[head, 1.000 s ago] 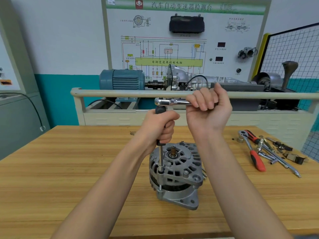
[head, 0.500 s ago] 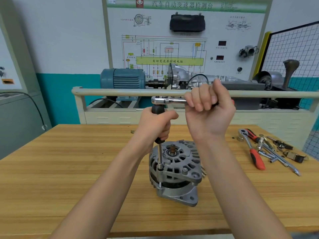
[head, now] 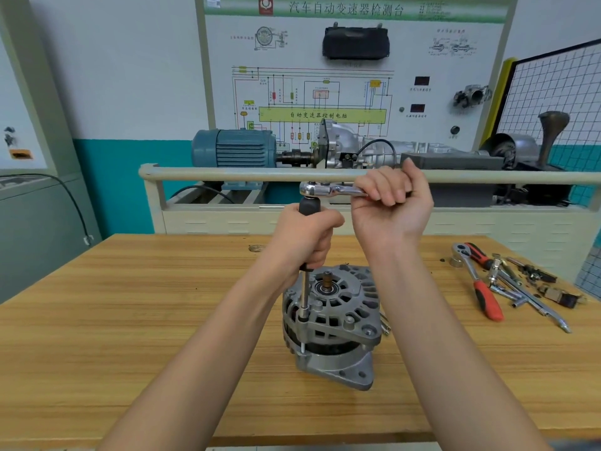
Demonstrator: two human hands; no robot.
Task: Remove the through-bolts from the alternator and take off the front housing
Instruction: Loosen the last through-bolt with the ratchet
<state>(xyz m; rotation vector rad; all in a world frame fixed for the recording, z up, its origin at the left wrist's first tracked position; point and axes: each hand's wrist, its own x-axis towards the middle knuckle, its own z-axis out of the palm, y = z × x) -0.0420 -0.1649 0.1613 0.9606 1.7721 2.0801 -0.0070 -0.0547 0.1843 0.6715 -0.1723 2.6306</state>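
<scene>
A grey alternator (head: 335, 323) stands upright on the wooden table (head: 130, 336), shaft end up. A long extension bar (head: 304, 297) with a black grip rises from a bolt at the housing's left edge. My left hand (head: 309, 237) grips that black part of the bar. On top of the bar sits a chrome ratchet wrench (head: 328, 189), lying level and pointing right. My right hand (head: 392, 203) is wrapped round the ratchet's handle, which it hides.
To the right on the table lie a red-handled ratchet (head: 481, 284), several sockets and extension bars (head: 520, 291). Behind the table runs a beige rail (head: 227, 174) in front of a training bench with a blue motor (head: 234, 148) and a gearbox.
The ratchet handle and my right hand have swung a little; both hands keep their grips. The view has shifted slightly.
</scene>
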